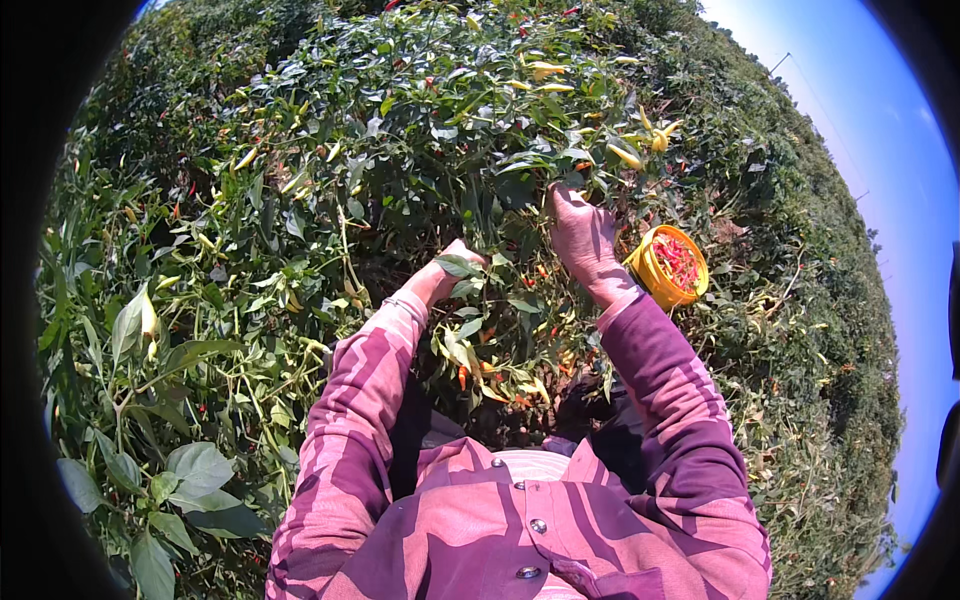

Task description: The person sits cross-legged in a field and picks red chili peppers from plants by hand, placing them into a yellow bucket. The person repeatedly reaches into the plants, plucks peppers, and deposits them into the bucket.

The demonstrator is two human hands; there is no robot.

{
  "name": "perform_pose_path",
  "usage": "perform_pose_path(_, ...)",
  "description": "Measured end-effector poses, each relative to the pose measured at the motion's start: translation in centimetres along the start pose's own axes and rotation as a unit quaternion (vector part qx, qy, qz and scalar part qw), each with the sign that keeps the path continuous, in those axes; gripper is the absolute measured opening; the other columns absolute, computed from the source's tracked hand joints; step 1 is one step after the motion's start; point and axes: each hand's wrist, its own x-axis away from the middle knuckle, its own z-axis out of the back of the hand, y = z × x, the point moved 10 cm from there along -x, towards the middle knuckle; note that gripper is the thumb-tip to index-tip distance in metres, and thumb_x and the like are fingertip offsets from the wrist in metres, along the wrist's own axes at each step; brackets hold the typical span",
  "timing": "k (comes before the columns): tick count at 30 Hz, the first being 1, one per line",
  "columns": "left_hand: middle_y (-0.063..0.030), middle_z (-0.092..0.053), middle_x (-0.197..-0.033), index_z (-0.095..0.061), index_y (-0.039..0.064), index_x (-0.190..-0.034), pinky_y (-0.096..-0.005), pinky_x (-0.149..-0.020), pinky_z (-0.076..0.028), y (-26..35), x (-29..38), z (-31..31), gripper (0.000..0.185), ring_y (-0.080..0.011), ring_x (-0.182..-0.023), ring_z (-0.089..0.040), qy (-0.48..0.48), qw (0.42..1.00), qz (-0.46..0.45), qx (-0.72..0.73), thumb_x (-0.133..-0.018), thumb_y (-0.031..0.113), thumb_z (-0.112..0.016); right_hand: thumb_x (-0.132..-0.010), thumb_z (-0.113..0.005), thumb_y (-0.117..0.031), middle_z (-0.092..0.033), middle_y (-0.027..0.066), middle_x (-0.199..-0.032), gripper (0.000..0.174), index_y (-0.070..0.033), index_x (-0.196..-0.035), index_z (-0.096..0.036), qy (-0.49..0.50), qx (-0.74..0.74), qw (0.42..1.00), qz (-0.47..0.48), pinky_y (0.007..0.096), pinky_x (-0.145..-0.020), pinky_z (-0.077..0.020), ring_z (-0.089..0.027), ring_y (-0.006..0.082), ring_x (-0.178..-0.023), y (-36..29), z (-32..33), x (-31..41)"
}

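My left hand [448,271] reaches in among the chili pepper plants [472,187], its fingers partly covered by a green leaf [459,265]. Whether it grips a stem there cannot be made out. My right hand [581,231] is higher and further right, its fingers curled under the foliage with the tips hidden. Just above it hang an orange chili pepper [583,166] and a pale yellow one [625,156]. Close by the right wrist, a yellow bucket [651,279] holds many thin red chili peppers [677,262] and is tilted towards me.
Ripe orange chili peppers [462,377] hang low between my forearms. Pale yellow peppers [148,319] show on the left, beside broad leaves [199,471]. Dense bushes surround me, with drier, yellowish plants [787,450] at the right under blue sky.
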Motion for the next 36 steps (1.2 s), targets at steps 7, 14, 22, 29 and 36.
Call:
perform_pose_path(7, -0.0107, -0.064, -0.100, -0.057, 0.003, -0.114, -0.0357, -0.067, -0.055, 0.4, 0.3, 0.6, 0.027, -0.0216, -0.080, -0.066, -0.015, 0.998, 0.015, 0.055, -0.090, 0.015, -0.052, -0.080, -0.064, -0.025, -0.062, 0.0196, -0.083, 0.026, -0.001, -0.090, -0.061, -0.156, -0.031, 0.984, -0.083, 0.0460, -0.068, -0.0471, -0.060, 0.0394, -0.079, 5.4, -5.1, 0.9)
perform_pose_path(14, -0.0111, -0.064, -0.099, -0.057, 0.002, -0.114, -0.0365, -0.065, -0.056, 0.2, 1.3, 1.3, 0.027, -0.0225, -0.079, -0.067, -0.018, 0.999, 0.036, 0.000, -0.091, 0.016, -0.052, -0.085, -0.065, -0.032, -0.052, 0.0010, -0.057, 0.027, -0.007, -0.077, -0.062, -0.237, -0.296, 0.924, -0.036, 0.0287, -0.045, -0.0347, -0.046, 0.0114, -0.048, 4.5, -7.0, 2.7)
perform_pose_path(22, -0.0116, -0.064, -0.098, -0.057, 0.002, -0.114, -0.0373, -0.064, -0.057, -0.8, 1.7, 1.7, 0.027, -0.0235, -0.077, -0.067, -0.003, 0.999, 0.051, -0.008, -0.091, 0.017, -0.053, -0.089, -0.063, -0.030, -0.050, -0.0030, -0.055, 0.023, -0.008, -0.080, -0.061, -0.316, -0.410, 0.839, -0.168, 0.0250, -0.044, -0.0340, -0.043, 0.0054, -0.047, 0.9, -3.8, 5.6)
perform_pose_path(29, -0.0120, -0.064, -0.098, -0.057, 0.002, -0.114, -0.0380, -0.062, -0.058, -1.7, 2.8, 2.8, 0.028, -0.0245, -0.076, -0.068, 0.018, 0.996, 0.089, -0.022, -0.092, 0.018, -0.053, -0.092, -0.060, -0.020, -0.054, -0.0035, -0.065, 0.014, -0.007, -0.096, -0.058, -0.209, -0.600, 0.734, -0.239, 0.0175, -0.039, -0.0271, -0.041, 0.0016, -0.045, 1.8, 3.0, 10.6)
perform_pose_path(36, -0.0173, -0.066, -0.092, -0.061, -0.003, -0.099, -0.0407, -0.060, -0.058, -2.8, 3.1, -0.1, 0.025, -0.0294, -0.070, -0.067, -0.036, 0.941, 0.053, 0.332, -0.086, 0.018, -0.055, -0.094, -0.052, -0.014, -0.056, 0.0054, -0.069, 0.013, -0.005, -0.085, -0.050, -0.185, -0.779, 0.502, -0.327, 0.0177, -0.037, -0.0366, -0.050, 0.0081, -0.046, -0.6, 1.1, 16.2)
